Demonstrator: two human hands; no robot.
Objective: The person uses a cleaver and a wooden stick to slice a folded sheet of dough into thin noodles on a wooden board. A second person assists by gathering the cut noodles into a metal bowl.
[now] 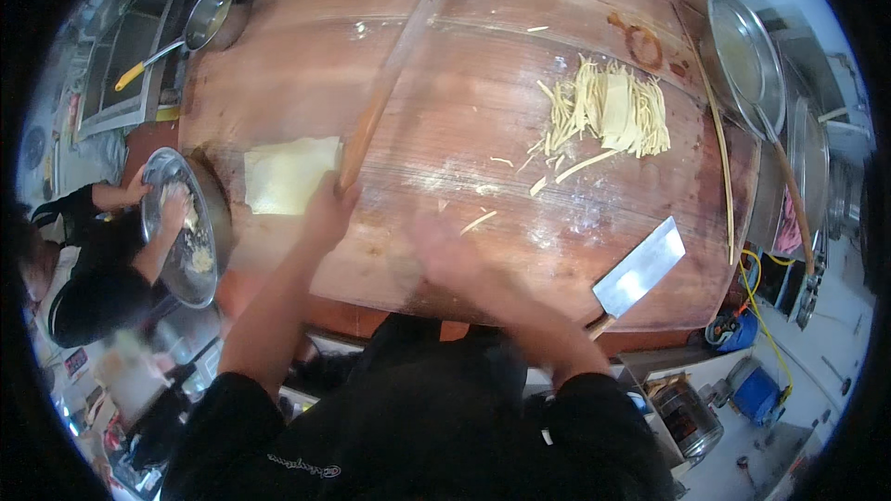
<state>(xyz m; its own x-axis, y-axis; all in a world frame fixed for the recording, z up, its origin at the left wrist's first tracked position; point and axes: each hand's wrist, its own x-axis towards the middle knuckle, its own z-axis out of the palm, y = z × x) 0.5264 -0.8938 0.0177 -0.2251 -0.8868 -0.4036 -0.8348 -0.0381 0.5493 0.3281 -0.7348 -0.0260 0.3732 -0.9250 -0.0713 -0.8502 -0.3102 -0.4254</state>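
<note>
My left hand (333, 212) grips the near end of a long wooden rolling pin (390, 80), which slants away across the wooden board (292, 83). Just left of that hand lies a flat, pale yellow dough sheet (289, 177). My right hand (442, 243), blurred, is over the board's near part with no object visible in it; its fingers are unclear. A pile of cut noodles (644, 115) with a wider dough strip on it lies to the right, loose pieces and flour around it. A cleaver (640, 268) rests at the near right edge, its handle partly hidden by my forearm.
At the left, another person's hands work dough in a metal basin (202, 285). A yellow-handled pan (207, 17) stands at the far left corner. A thin stick (720, 160) lies along the right edge, beside a large metal pan (741, 59) with a wooden-handled utensil.
</note>
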